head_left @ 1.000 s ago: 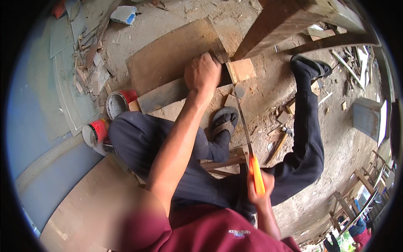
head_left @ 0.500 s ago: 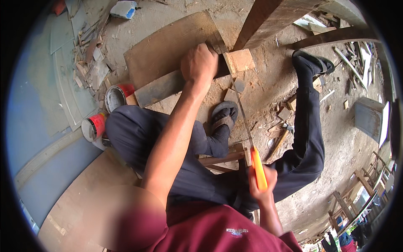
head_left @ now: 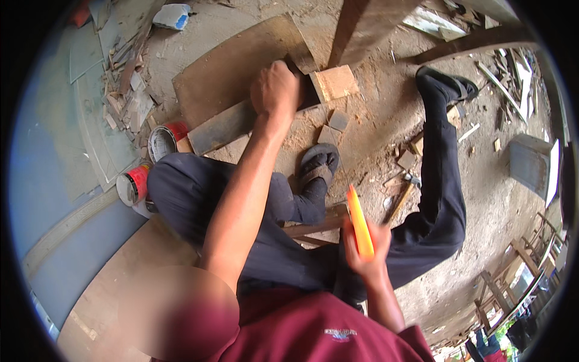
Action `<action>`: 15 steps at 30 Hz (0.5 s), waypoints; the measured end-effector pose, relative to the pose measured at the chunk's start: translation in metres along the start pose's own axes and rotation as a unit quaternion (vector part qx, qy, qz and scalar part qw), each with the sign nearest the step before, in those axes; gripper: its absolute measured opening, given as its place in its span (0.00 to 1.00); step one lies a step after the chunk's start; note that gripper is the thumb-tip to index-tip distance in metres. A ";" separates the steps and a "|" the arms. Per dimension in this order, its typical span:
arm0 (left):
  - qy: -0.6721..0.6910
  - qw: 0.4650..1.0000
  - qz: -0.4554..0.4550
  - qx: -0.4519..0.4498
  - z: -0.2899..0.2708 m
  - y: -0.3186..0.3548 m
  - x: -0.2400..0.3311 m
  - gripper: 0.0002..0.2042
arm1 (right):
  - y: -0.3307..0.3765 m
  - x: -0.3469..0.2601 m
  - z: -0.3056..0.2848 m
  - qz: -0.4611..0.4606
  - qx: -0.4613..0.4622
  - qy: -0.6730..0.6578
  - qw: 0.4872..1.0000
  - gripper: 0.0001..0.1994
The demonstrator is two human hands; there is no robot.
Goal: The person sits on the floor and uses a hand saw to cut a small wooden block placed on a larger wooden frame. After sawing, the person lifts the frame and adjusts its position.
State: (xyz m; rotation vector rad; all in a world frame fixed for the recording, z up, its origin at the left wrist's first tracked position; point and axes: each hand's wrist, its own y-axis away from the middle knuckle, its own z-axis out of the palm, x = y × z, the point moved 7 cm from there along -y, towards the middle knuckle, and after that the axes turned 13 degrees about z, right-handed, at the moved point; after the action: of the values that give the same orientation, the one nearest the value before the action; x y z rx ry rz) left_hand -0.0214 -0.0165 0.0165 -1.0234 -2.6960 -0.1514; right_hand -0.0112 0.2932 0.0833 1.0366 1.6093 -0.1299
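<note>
My left hand [head_left: 275, 90] is closed in a grip at the far end of a dark wooden beam [head_left: 223, 127], its fingertips hidden behind the knuckles. Past that hand, a pale, freshly cut wood face [head_left: 336, 82] shows at the beam's end. Against the beam's far side lies a wide brown board [head_left: 229, 66]. Lower down, my right hand [head_left: 368, 246] wraps round the yellow-orange handle [head_left: 360, 223] of a handsaw. The saw's blade points away toward the beam's end but can barely be made out.
Small wood offcuts [head_left: 330, 134] and sawdust lie by my sandalled foot [head_left: 318, 166]. A hammer [head_left: 403, 202] rests near my right leg. Two red paint cans [head_left: 134, 184] stand at left. A thick timber post [head_left: 362, 33] rises beyond the beam. Scrap wood [head_left: 129, 102] is heaped far left.
My right hand has pushed the saw handle forward and slightly left, toward the beam. The blade, plain before, is now hard to see. My left hand keeps its place on the beam.
</note>
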 end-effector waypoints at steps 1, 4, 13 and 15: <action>0.013 1.000 -0.015 0.000 -0.003 0.001 0.000 0.17 | 0.022 0.012 -0.009 -0.020 -0.006 0.029 0.999 0.04; 0.052 0.998 -0.030 0.016 -0.005 -0.003 0.002 0.16 | 0.037 0.004 -0.024 -0.006 0.008 0.058 0.998 0.01; 0.021 0.998 0.053 0.016 0.002 -0.002 -0.001 0.11 | -0.063 -0.021 0.025 -0.029 0.003 0.016 0.999 0.03; -0.019 0.996 0.015 0.082 0.007 0.001 -0.011 0.13 | -0.011 -0.007 0.008 -0.012 0.000 0.041 0.999 0.03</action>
State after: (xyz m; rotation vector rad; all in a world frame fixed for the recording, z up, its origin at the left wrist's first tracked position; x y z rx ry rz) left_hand -0.0145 -0.0216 0.0067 -1.0254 -2.6737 0.0943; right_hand -0.0131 0.2785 0.0819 1.0353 1.6963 -0.1042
